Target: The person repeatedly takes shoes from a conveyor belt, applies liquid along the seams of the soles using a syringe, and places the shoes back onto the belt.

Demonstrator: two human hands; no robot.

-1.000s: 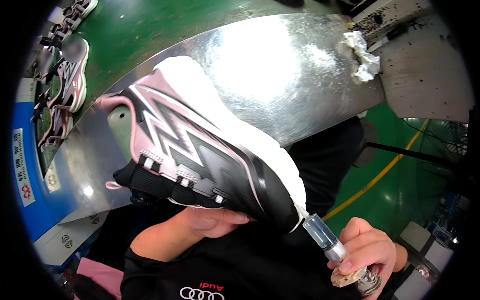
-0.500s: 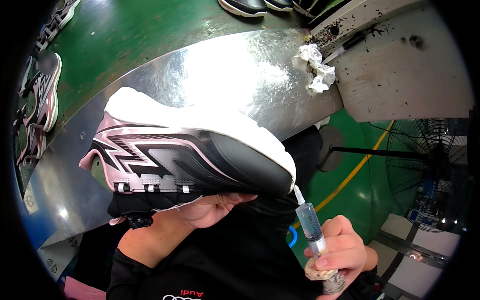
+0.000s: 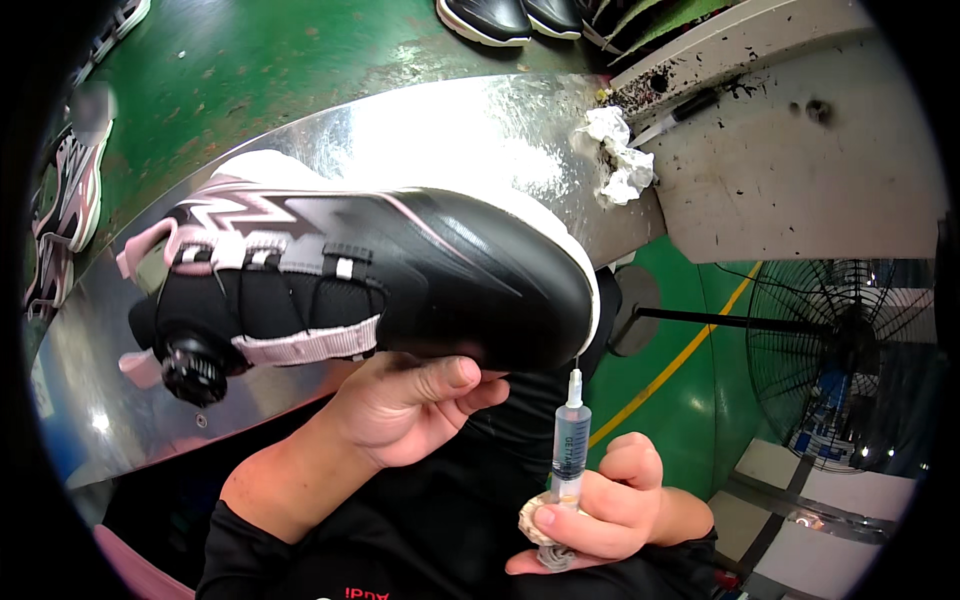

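Observation:
A black and pink sneaker (image 3: 470,275) with a white sole lies tilted on its side, toe to the right. My left hand (image 3: 405,405) is closed on its lower side, thumb against the upper; the fingers behind the shoe are partly hidden. A round black lace dial (image 3: 195,370) sits at the tongue on the left. My right hand (image 3: 605,505) grips a clear syringe (image 3: 570,445) with liquid in it. Its tip points up and meets the sole edge at the toe. Something pale and wrapped covers the syringe's lower end.
Beneath the shoe is a shiny metal tabletop (image 3: 400,140). Crumpled white tissue (image 3: 625,170) and a black-handled tool (image 3: 680,115) lie by a stained pale panel (image 3: 800,170). Other shoes (image 3: 485,20) stand at the back and far left. A black fan (image 3: 850,340) stands on the right.
The shoe has rolled so more of its upper and the lace dial show. The syringe has moved left and now stands more upright, its tip still at the toe edge.

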